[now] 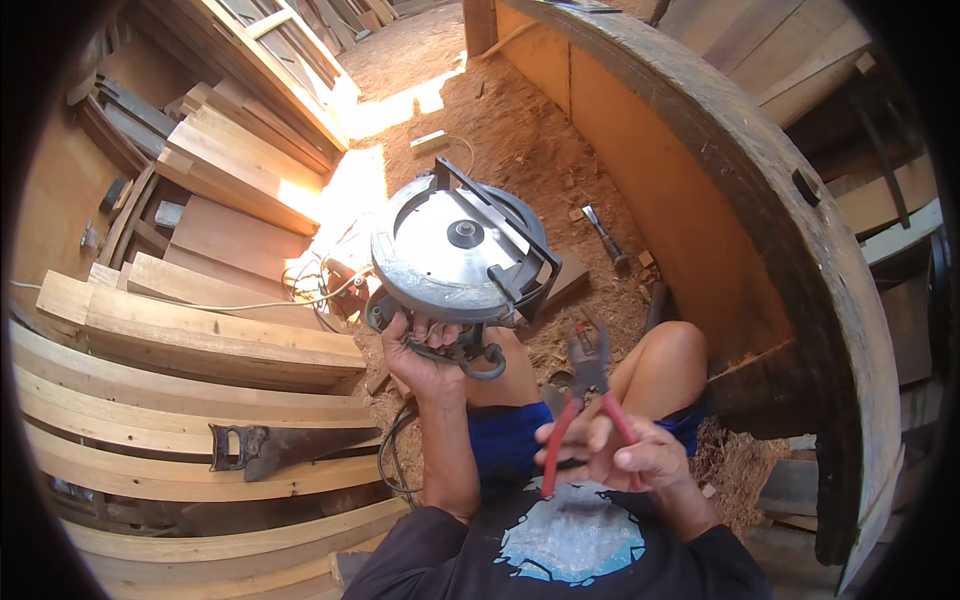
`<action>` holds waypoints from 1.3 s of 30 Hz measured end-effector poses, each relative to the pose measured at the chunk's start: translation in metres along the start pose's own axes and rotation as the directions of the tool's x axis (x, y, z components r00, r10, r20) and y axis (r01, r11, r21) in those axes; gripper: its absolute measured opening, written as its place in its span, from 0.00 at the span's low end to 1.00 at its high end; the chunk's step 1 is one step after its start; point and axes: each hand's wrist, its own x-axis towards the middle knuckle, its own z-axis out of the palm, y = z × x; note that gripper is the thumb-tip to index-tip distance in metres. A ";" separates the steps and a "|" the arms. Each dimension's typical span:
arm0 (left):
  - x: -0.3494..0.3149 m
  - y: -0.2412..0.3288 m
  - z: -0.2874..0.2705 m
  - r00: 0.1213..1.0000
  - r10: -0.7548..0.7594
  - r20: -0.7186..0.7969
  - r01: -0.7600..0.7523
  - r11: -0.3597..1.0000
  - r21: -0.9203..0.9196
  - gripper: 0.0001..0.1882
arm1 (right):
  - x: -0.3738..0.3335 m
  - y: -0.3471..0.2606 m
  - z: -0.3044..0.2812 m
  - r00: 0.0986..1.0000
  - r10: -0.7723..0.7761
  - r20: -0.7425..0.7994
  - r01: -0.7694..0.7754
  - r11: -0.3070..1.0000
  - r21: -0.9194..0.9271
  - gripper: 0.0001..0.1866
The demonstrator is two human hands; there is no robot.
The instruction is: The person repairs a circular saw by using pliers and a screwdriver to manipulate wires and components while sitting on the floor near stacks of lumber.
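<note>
A circular saw [425, 245] is tilted up in front of me, its round silver blade and hub facing me. My left hand [422, 365] is closed around its handle from below. In my right hand [645, 455] is a pair of pliers [587, 365] with red handles. Their jaws point up and stand apart, a short way right of the saw and not touching it. The fingers of that hand lie between and around the spread handles.
Stacked timber boards [220, 330] fill the left side, with a hand saw [300, 447] lying on them. A chisel [606, 238] rests on the sawdust-covered floor [510, 120]. To the right curves a tabletop on edge [800, 240]. A cable [250, 307] crosses the boards.
</note>
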 end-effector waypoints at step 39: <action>-0.015 -0.008 0.006 0.995 -0.007 -0.099 0.015 0.996 0.084 0.10 | 0.023 0.035 -0.007 0.993 0.058 0.106 -0.097 0.908 0.408 0.11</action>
